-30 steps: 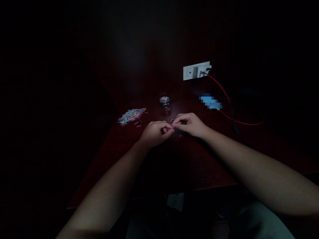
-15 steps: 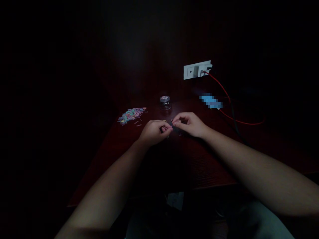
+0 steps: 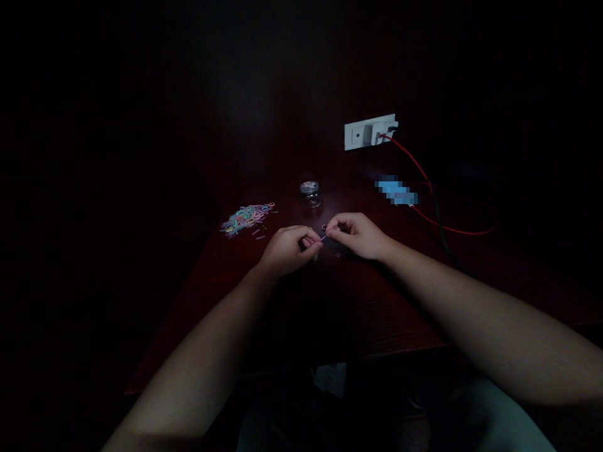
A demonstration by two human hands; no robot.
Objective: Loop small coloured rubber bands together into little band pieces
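Note:
My left hand (image 3: 291,249) and my right hand (image 3: 357,235) come close together over the dark red table, fingertips pinched. Between them stretches a small purple rubber band (image 3: 323,238), held at its left end by my left thumb and forefinger and at its right end by my right fingertips. A few loose bands lie under and around my fingers, among them a purple one (image 3: 338,255) below my right hand. To the left rests a pile of colourful small rubber bands (image 3: 247,218), with some strays beside it. Dim light hides finer detail.
Behind my hands stands a clear round jar (image 3: 309,195) with a lid. A blurred blue device (image 3: 396,190) lies at the right, joined by a red cable (image 3: 464,231) to a charger in the wall socket (image 3: 360,134). The table's front edge (image 3: 405,351) runs below my forearms.
My fingertips, pressed together a second ago, have drawn slightly apart, and the purple rubber band now shows stretched between them. The pile and jar stay put.

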